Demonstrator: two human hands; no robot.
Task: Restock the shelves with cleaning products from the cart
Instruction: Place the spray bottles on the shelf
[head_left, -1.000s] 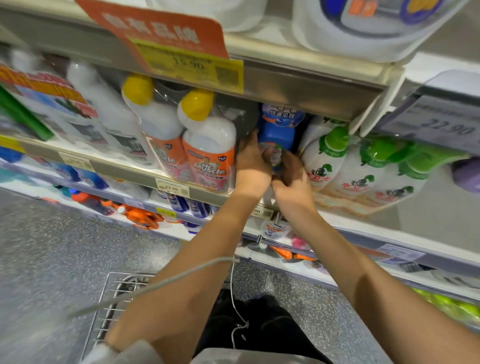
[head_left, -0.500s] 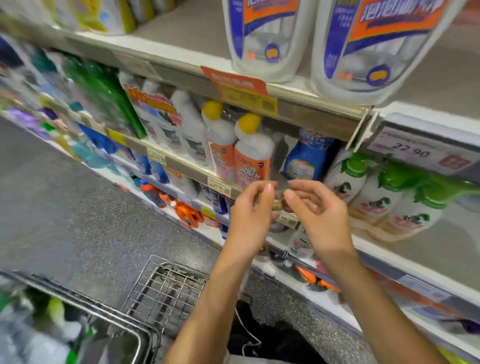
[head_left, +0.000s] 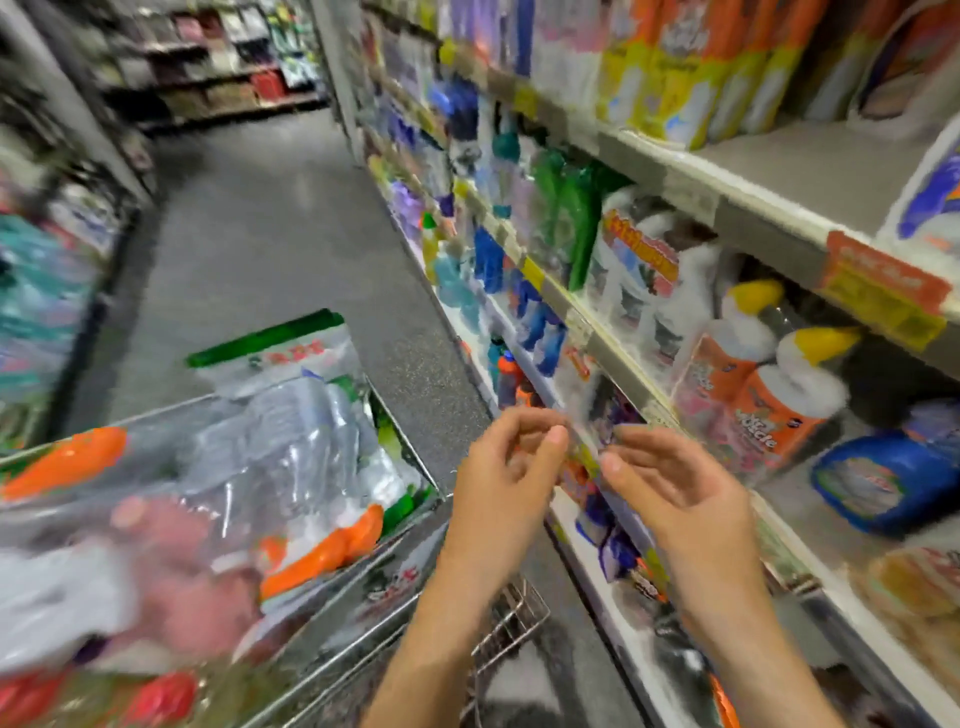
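Supermarket aisle flooring (head_left: 270, 234), grey and speckled, ran between full shelving, all smeared by motion blur. Cleaning products (head_left: 311, 447) lay heaped in the wire cart (head_left: 337, 657) at the left, clear-wrapped packs with orange and green caps. A green-topped bag (head_left: 270, 345) stood at the far end. The heap sat close beside the shelves, probably so each pick needed only a short reach. The left grip (head_left: 498, 483) and right grip (head_left: 685, 504) hung just apart between the cart and the shelf rail (head_left: 613, 358), fingers loosely curled and holding nothing. I judged them free for the next pick from the cart. On the shelf beyond, yellow-capped cleaner bottles (head_left: 774, 395) stood upright with labels facing out. A blue container (head_left: 878, 483) sat to their right near the front edge, under a dark space that looked able to take more stock.
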